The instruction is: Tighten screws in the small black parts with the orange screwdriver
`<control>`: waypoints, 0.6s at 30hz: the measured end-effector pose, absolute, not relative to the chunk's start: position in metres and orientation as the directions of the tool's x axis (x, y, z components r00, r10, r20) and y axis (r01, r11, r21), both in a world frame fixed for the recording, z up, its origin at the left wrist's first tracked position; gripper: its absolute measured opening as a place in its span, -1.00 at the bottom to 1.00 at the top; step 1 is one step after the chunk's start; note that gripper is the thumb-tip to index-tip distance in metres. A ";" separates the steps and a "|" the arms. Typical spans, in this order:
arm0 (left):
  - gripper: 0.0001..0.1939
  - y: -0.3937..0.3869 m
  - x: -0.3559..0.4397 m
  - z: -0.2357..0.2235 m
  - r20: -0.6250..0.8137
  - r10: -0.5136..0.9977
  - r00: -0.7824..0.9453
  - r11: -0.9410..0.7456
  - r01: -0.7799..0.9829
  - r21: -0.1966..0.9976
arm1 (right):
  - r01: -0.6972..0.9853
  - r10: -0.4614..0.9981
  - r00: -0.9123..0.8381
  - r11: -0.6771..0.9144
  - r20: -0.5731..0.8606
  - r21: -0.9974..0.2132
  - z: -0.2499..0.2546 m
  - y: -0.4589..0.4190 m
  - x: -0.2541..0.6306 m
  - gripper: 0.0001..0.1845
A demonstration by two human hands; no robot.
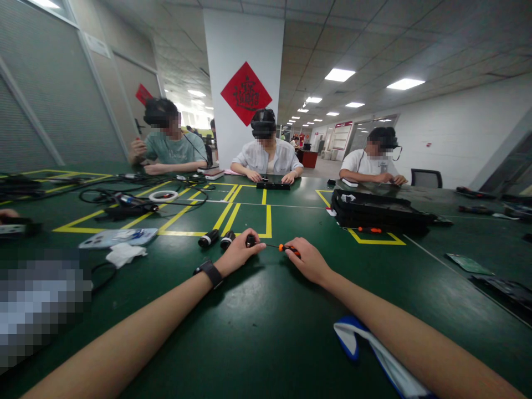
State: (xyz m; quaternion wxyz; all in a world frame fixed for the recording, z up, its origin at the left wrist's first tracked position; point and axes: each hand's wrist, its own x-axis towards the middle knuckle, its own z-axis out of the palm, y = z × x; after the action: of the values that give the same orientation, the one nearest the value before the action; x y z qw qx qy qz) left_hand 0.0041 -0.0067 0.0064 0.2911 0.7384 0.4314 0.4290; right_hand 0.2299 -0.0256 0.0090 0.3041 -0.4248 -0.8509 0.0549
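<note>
My left hand [238, 254], with a dark watch on its wrist, is closed around a small black cylindrical part [250, 241], mostly hidden by the fingers. In my right hand [308, 260] is an orange and black screwdriver [286, 249], held by its handle. Its thin shaft points left to the black part; whether the tip touches cannot be made out. Two similar black cylinders with white bands lie just left of my left hand: one black cylinder [208, 239] farther out and another black cylinder [227, 240] close to the fingers.
A black tray-like casing [378, 210] sits at the right, with another orange screwdriver [369, 230] before it. Black cables [100, 195], a white ring [163, 196], a phone [118, 238] and tissue [126, 255] lie left. Blue-white cloth [378, 349] is under my right forearm. Several people sit around the table.
</note>
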 end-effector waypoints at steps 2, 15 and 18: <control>-0.71 -0.004 0.003 0.005 0.393 0.886 0.245 -0.462 0.404 0.789 | 0.683 0.753 -0.466 0.640 0.465 -0.352 0.009 -0.026 0.230 -0.78; -0.72 -0.008 0.003 0.008 0.364 0.897 0.252 -0.437 0.379 0.816 | 0.660 0.761 -0.460 0.638 0.457 -0.398 0.007 -0.026 0.231 -0.74; -0.72 -0.007 0.003 0.007 0.364 0.897 0.251 -0.437 0.374 0.818 | 0.650 0.740 -0.475 0.660 0.476 -0.378 0.010 -0.027 0.229 -0.76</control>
State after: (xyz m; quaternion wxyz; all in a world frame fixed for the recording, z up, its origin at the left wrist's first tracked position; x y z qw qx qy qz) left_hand 0.0034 -0.0072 0.0072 0.3037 0.7304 0.4351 0.4301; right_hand 0.2294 -0.0267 0.0099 0.3123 -0.4060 -0.8558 0.0725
